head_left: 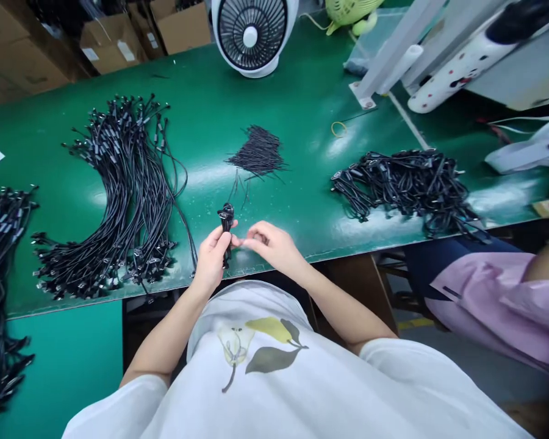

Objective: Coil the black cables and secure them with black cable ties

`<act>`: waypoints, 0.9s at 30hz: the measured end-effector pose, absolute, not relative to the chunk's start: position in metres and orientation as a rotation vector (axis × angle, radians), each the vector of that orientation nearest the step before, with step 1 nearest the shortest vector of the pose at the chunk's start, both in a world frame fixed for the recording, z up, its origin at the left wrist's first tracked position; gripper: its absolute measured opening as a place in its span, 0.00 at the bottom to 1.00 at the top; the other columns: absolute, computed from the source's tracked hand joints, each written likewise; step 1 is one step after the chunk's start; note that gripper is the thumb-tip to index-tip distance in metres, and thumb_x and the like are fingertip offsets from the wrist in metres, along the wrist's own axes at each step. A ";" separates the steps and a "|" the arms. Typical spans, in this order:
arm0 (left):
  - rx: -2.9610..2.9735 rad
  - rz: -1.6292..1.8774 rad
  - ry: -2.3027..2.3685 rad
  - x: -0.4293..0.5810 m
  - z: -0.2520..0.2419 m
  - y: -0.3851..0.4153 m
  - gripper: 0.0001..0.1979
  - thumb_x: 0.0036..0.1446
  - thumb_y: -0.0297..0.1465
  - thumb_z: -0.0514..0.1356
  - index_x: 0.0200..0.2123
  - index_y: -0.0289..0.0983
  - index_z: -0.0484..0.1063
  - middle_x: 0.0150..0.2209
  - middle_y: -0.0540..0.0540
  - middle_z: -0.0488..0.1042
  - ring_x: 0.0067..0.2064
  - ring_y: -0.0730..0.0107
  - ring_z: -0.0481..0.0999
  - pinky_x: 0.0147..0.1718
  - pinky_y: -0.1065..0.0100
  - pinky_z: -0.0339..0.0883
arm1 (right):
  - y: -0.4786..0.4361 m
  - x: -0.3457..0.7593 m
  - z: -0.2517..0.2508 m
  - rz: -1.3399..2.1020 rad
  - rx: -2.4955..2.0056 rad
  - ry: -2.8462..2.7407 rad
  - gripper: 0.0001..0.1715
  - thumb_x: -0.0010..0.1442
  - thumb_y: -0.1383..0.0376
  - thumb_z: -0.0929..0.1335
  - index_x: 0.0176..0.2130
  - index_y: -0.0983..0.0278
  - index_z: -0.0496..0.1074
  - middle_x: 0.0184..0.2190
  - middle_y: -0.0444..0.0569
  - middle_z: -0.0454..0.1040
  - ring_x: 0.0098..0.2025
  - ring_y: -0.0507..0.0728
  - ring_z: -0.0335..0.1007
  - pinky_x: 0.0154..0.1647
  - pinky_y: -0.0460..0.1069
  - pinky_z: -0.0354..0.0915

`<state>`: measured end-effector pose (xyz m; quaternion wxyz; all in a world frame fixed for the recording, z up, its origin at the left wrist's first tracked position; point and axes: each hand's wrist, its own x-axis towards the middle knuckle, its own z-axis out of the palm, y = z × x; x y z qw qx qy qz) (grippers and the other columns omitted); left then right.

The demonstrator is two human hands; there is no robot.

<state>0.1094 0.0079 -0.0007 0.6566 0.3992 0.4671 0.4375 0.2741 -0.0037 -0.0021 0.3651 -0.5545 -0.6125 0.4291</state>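
Observation:
My left hand (213, 255) is closed around a folded black cable (227, 221), held upright near the table's front edge. My right hand (274, 247) is just to its right, thumb and fingers pinched together beside the cable. Whatever sits in that pinch is too small to make out. Beyond my hands lies a pile of short thin black ties (257, 151), with a few loose ones nearer to me. To the left is a large heap of long straight black cables (130, 189). On the right rests a pile of folded black cable bundles (407, 186).
A white fan (251, 36) stands at the back of the green table (302, 110). More cables (0, 256) lie at far left. A yellow rubber band (338, 128), a metal post (388, 55) and a white bottle (462, 70) are at right. Another person in pink (489, 286) sits there.

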 end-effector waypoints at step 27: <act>1.631 0.548 1.295 0.097 -0.050 0.015 0.26 0.61 0.46 0.55 0.58 0.39 0.67 0.59 0.38 0.68 0.58 0.55 0.69 0.61 0.51 0.59 | -0.002 0.357 -0.072 0.483 -1.961 -1.560 0.25 0.65 0.65 0.58 0.60 0.67 0.61 0.49 0.59 0.70 0.52 0.59 0.67 0.57 0.55 0.63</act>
